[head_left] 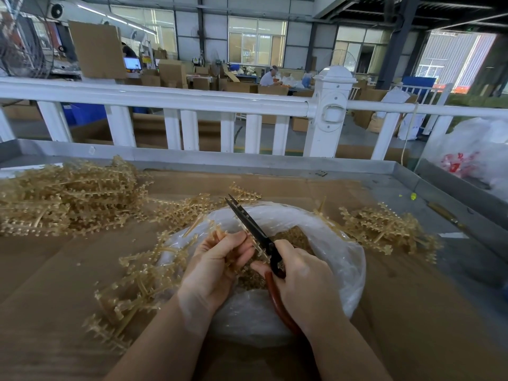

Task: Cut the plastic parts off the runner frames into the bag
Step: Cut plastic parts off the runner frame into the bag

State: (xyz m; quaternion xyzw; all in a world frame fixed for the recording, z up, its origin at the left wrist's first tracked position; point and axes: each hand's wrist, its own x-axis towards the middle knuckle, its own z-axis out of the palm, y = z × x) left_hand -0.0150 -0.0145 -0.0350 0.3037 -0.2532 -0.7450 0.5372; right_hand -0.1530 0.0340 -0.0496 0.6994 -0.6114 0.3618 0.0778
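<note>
Person at a worktop (343, 312) covered in brown cardboard, metal rim along the far edge. Both bare forearms reach in over a clear plastic bag (341, 257) lying open in the middle.

Left hand (217, 259): fingers curled round a tan runner frame (231, 243), holding it above the bag's mouth. More of the same frame trails off to the left across the bag's rim.

Right hand (299, 273): closed round the reddish handles of the scissors (251, 224). Dark blades point up and away, jaws parted only slightly, lying against the frame just beside the left fingers.

Cut parts (295, 237) sit in a loose tan heap inside the bag (individual pieces too small to make out).

Frames elsewhere:
- large pile (63, 199) at far left of the worktop
- smaller pile (384, 229) right of the bag, touching its rim
- a few loose ones (129, 290) near the left wrist, partly over the bag's edge

Beyond the worktop: white railing (170, 103), stacked cartons, a seated worker (268, 77) in the distance. Another filled plastic bag (475, 158) off to the right, outside the rim.
</note>
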